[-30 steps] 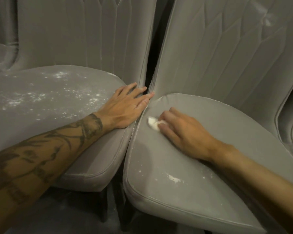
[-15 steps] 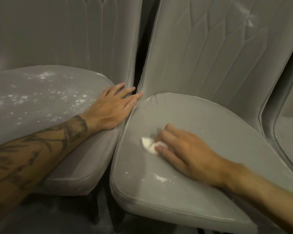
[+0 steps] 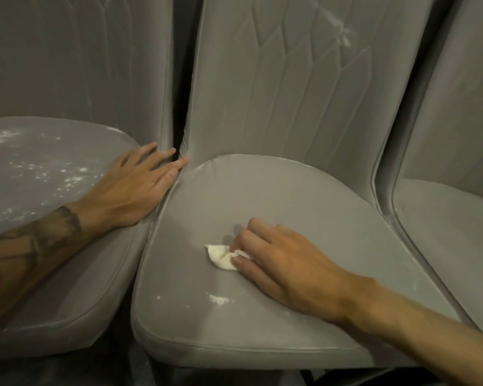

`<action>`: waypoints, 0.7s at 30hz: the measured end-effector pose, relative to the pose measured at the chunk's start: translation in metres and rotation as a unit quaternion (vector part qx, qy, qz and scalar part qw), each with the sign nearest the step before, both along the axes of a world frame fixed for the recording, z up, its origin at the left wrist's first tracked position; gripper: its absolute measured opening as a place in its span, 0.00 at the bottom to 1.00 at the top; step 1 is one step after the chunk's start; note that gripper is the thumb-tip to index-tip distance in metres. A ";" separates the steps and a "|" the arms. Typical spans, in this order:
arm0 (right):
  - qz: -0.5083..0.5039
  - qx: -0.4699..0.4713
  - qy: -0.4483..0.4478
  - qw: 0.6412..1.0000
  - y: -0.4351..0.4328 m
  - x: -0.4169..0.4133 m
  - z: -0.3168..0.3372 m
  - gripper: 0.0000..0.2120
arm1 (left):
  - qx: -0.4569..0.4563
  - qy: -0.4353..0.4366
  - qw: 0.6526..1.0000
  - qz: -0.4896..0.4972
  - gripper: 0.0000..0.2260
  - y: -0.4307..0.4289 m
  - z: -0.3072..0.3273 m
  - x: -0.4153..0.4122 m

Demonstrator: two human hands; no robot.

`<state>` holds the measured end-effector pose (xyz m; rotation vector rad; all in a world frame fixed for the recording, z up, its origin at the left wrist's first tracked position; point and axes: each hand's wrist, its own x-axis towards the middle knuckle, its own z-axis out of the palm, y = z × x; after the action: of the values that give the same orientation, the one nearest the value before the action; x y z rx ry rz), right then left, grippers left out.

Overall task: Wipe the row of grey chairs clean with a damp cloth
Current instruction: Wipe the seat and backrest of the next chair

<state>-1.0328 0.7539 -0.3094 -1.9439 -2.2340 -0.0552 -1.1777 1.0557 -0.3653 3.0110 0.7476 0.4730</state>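
Nearest me, a small patch of white powder (image 3: pixel 217 299) is lying close to the front edge of the middle grey padded chair seat (image 3: pixel 262 196), and just beyond it my right hand (image 3: pixel 285 263) is pressing a crumpled white damp cloth (image 3: pixel 221 256) flat under loosely curled fingers, with bare seat lying open behind and left of it. Farther off, my left hand (image 3: pixel 134 188) is resting open, fingers spread, on the right edge of the powder-speckled left grey chair seat (image 3: pixel 39 174), fingertips touching the gap between the backrests.

Chairs (image 3: pixel 276 196): smooth grey upholstery; cloth (image 3: pixel 221 256): white fabric.
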 end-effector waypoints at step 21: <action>-0.172 0.015 0.024 0.985 -0.032 0.068 -0.005 0.11 | -0.028 -0.021 0.999 0.000 0.29 0.002 -0.003 0.000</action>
<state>-0.9647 0.7221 -0.3147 -2.2643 -1.8335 -0.0872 -1.1779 1.0574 -0.3678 2.9409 0.7465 0.5039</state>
